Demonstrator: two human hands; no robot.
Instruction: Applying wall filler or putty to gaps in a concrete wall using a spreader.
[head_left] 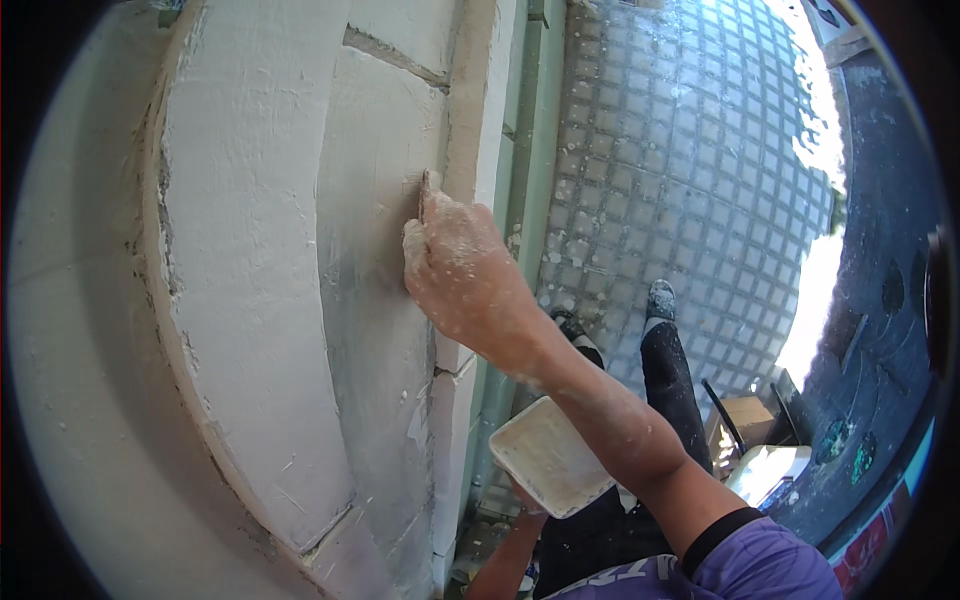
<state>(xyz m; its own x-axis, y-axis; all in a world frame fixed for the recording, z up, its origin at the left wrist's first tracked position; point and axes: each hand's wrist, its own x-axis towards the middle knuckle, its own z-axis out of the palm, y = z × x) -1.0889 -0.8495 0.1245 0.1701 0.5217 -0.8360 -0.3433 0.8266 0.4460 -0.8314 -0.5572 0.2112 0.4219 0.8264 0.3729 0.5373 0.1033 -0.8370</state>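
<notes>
My right hand (455,250), spotted with white plaster, is closed around a putty knife (424,192); only its thin edge shows beyond my fingers. The blade is against a smooth grey-white recessed strip (375,230) of the wall, near the ridge on its right. Below my right forearm, my left hand (527,497) grips a shallow white rectangular tub (550,455) from underneath, its fingers mostly hidden. The tub is smeared inside with off-white paste and held in front of my legs.
A raised white band (240,230) runs along the wall to the left. Pale green trim (530,170) borders the paved floor (680,160), which is spattered with white. At the lower right stand a cardboard box (745,418) and a dark blue stained surface (880,330).
</notes>
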